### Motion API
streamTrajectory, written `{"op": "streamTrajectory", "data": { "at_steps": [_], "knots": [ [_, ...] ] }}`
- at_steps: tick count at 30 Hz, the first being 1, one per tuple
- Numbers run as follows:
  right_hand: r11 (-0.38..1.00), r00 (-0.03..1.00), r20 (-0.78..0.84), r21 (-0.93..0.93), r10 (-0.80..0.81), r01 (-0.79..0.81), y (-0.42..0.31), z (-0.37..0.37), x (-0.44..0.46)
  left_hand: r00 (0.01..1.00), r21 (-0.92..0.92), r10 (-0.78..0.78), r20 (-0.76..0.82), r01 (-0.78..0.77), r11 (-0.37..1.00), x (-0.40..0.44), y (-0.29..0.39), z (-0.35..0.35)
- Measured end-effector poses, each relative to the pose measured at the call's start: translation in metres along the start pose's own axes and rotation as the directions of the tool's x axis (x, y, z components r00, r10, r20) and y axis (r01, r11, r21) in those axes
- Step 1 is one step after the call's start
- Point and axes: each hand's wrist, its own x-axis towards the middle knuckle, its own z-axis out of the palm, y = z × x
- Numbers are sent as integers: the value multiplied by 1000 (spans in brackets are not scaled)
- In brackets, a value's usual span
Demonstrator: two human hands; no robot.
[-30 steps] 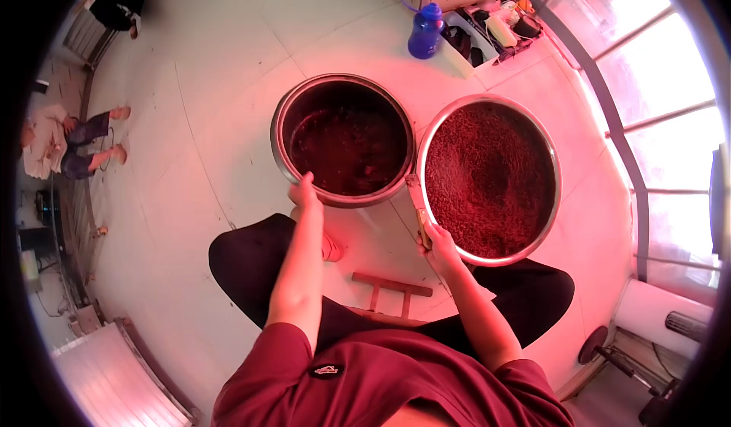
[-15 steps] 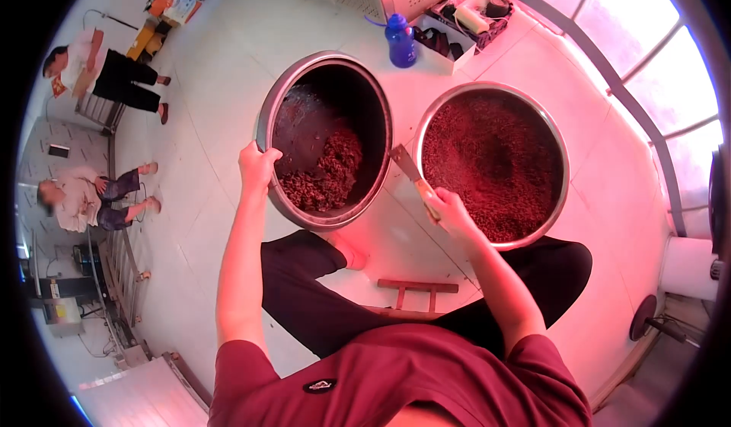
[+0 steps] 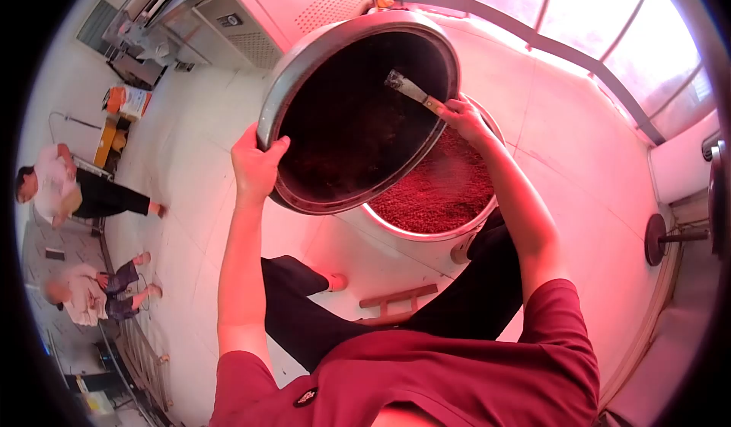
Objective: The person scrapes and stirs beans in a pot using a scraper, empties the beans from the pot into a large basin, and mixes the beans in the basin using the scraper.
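A large dark metal pot [image 3: 358, 122] is tilted up, partly over a silver-rimmed basin [image 3: 442, 187] of dark reddish granules on the floor. My left hand [image 3: 256, 164] grips the pot's left rim, thumb over the edge. At the right rim, my right hand [image 3: 464, 121] is closed round the handle of a scraper [image 3: 413, 92], whose flat blade lies across the pot's mouth. The pot's inside is dark, so its contents are hard to make out. It hides the basin's upper left part.
A low wooden stool [image 3: 398, 297] is between my legs. Two people [image 3: 110, 195] [image 3: 99, 290] are at the left. A perforated metal cabinet [image 3: 304, 8] stands behind the pot. Windows [image 3: 579, 15] line the upper right, and a weight on a bar [image 3: 656, 239] is at right.
The pot has been raised from the floor and tilted to the right, over the basin. My right hand, with the scraper, has moved up to the pot's right rim. The view has turned.
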Motion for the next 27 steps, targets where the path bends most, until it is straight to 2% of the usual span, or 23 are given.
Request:
{"op": "streamTrajectory", "data": {
  "at_steps": [1,4,7,8,11,12,14,17,20,24,27],
  "knots": [
    [999,999,17,19,36,-36,-10,-15,-7,1000,0,11,13,-11,1000,-2,11,13],
    [990,983,-172,132,63,-41,32,-29,3,998,23,52,48,-53,998,-10,27,49],
    [996,976,-215,92,36,-17,67,-41,12,993,47,104,64,-107,993,-26,29,79],
    [994,966,-249,99,77,-53,65,-45,7,989,53,132,65,-135,989,-31,29,87],
    [993,951,-310,114,2,35,85,-48,9,973,156,191,130,-210,965,-43,34,100],
    [988,941,-339,150,6,48,95,-46,11,968,124,213,129,-229,965,-45,34,105],
    [972,917,-398,222,21,74,112,-41,14,935,167,324,144,-345,924,-46,36,110],
    [939,911,-398,341,107,39,66,-45,3,860,181,480,174,-507,843,-44,45,117],
    [878,957,-263,479,126,16,68,-50,12,765,198,608,212,-643,740,-39,56,118],
    [685,975,-181,728,132,42,58,-46,22,652,280,714,255,-756,591,-41,72,103],
    [544,978,-161,837,132,64,53,-47,23,610,261,748,262,-791,554,-40,67,100]
  ]
}}
